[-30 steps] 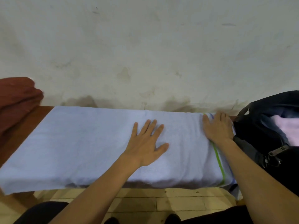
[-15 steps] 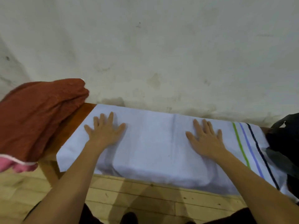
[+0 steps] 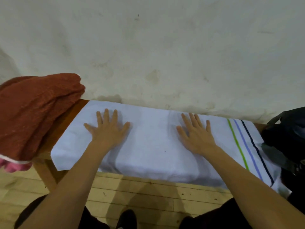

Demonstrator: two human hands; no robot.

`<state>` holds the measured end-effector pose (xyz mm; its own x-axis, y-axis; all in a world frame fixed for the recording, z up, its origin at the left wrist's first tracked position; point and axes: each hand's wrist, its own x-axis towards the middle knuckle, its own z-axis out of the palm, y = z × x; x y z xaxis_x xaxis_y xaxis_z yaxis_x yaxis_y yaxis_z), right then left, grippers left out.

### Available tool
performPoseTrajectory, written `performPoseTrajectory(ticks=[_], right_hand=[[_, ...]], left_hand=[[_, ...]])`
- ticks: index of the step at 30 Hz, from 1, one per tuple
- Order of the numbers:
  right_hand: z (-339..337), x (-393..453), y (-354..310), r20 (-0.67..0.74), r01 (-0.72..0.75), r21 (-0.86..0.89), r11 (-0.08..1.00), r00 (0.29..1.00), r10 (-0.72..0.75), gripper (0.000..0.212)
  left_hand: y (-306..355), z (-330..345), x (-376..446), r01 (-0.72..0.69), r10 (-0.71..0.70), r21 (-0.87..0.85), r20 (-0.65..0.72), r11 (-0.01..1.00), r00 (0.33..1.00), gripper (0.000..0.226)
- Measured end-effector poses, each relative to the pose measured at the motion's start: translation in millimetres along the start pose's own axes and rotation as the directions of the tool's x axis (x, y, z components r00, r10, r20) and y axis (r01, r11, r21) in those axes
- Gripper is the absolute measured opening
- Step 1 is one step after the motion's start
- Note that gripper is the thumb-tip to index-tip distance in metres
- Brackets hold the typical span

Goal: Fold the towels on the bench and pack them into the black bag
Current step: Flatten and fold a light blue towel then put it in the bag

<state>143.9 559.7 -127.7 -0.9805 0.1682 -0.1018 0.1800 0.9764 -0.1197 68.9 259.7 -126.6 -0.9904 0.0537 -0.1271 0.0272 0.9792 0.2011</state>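
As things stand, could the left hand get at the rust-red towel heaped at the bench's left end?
Probably yes. The left hand lies flat and open on the white towel, holding nothing, and only bare bench shows between it and the rust-red towel.

The scene is dimly and evenly lit, with a greenish cast laid over the wall (image 3: 165, 47). Soft shadows are thrown beneath both forearms onto the white towel (image 3: 148, 146). Edges are bent by wide-angle distortion; detail is softened throughout by slight blur.
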Motion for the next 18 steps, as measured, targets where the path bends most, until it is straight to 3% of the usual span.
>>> performPoseTrajectory(ticks=[4, 7, 11, 14, 16, 18], right_hand=[[11, -13, -10, 0.051, 0.024, 0.034, 0.999, 0.998, -0.025, 0.068], [16, -23, -5, 0.023, 0.032, 0.045, 0.999, 0.999, -0.033, 0.068], [11, -22, -4, -0.115, 0.064, 0.226, 0.972, 0.993, -0.039, 0.060], [4, -12, -7, -0.306, 0.136, 0.303, 0.943, 0.951, -0.038, 0.038], [-1, -3, -13, -0.356, 0.148, 0.335, 0.931, 0.934, -0.021, 0.044], [-6, 7, -22, -0.372, 0.192, 0.338, 0.921, 0.927, -0.056, 0.051]], left_hand=[[40, 21, -25, -0.189, 0.183, 0.068, 0.087, 0.980, 0.979, 0.079], [42, 30, -24, -0.174, 0.166, 0.091, 0.090, 0.981, 0.982, 0.080], [47, 24, -30, -0.168, 0.161, 0.107, 0.072, 0.980, 0.984, 0.077], [66, 11, -50, -0.179, 0.193, 0.156, -0.079, 0.971, 0.978, 0.066], [90, 1, -70, -0.218, 0.248, 0.154, -0.208, 0.964, 0.946, 0.055], [114, -5, -91, -0.268, 0.281, 0.093, -0.208, 0.959, 0.937, 0.053]])
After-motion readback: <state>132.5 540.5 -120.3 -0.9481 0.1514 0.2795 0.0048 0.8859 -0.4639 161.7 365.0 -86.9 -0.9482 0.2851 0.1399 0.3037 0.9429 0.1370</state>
